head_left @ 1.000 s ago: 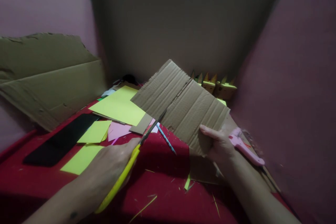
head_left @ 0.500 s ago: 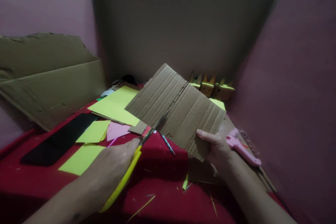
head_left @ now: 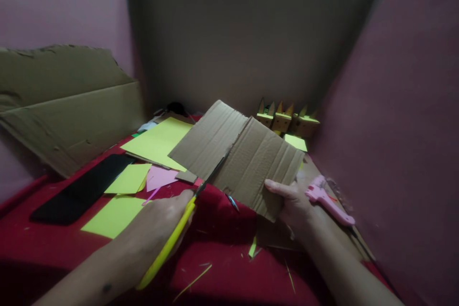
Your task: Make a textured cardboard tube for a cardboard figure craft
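My left hand (head_left: 163, 222) is closed on a pair of scissors (head_left: 168, 244) with yellow handles. Their dark blades reach into a cut in a brown piece of cardboard (head_left: 258, 158). The cut runs up to the sheet's far edge, and the left part (head_left: 211, 138) sits at a slightly different angle from the right part. My right hand (head_left: 294, 205) pinches the cardboard by its lower right corner, thumb on top, fingers mostly hidden beneath. The sheet is held tilted above a red cloth (head_left: 215, 267).
Yellow paper (head_left: 159, 141), pink paper (head_left: 161, 179) and a black phone-like slab (head_left: 82, 189) lie at left. A large cardboard sheet (head_left: 71, 105) leans on the left wall. A pink glue gun (head_left: 330, 201) lies right; small cardboard boxes with pointed tops (head_left: 283, 119) stand behind.
The cardboard has dipped lower, and its left part now bends away from the right along the cut. The scissor blades have come closer together.
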Demonstrator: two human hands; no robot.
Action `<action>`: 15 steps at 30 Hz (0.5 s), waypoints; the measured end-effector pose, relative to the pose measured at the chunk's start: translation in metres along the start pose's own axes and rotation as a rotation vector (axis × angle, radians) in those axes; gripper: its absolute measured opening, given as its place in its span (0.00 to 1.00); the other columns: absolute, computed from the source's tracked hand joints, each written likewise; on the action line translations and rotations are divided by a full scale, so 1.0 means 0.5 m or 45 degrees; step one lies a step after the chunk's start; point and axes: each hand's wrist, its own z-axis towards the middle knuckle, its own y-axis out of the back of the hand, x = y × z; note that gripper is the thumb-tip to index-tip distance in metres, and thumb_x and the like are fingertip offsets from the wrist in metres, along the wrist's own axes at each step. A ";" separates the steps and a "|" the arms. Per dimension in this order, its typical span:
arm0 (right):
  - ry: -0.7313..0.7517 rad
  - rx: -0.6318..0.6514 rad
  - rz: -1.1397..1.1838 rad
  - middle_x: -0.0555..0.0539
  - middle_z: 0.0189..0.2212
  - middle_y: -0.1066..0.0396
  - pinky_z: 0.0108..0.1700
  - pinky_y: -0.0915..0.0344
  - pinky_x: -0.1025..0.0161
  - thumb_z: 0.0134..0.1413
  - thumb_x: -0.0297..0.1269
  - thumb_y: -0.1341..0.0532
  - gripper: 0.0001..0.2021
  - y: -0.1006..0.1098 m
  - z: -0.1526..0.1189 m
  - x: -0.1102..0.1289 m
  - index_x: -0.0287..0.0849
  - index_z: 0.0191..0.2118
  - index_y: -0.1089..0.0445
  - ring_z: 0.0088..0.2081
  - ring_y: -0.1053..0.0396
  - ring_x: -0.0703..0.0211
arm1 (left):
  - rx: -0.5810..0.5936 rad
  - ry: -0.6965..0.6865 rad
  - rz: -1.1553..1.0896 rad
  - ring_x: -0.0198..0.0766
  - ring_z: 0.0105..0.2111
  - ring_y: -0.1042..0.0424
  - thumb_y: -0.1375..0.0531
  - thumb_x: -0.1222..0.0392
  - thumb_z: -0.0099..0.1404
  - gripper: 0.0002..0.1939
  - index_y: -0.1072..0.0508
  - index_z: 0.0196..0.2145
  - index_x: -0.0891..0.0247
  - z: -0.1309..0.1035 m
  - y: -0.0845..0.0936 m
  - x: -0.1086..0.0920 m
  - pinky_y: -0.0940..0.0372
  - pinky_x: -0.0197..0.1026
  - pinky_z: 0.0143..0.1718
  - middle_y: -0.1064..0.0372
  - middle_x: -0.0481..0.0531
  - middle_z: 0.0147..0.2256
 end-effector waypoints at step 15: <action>-0.106 -0.167 -0.064 0.47 0.24 0.22 0.25 0.28 0.62 0.25 0.27 0.27 0.16 -0.040 0.028 0.007 0.38 0.30 0.25 0.23 0.26 0.55 | 0.335 0.095 -0.595 0.30 0.15 0.43 0.47 0.44 0.64 0.19 0.36 0.23 0.62 0.036 0.045 0.006 0.45 0.33 0.15 0.41 0.45 0.16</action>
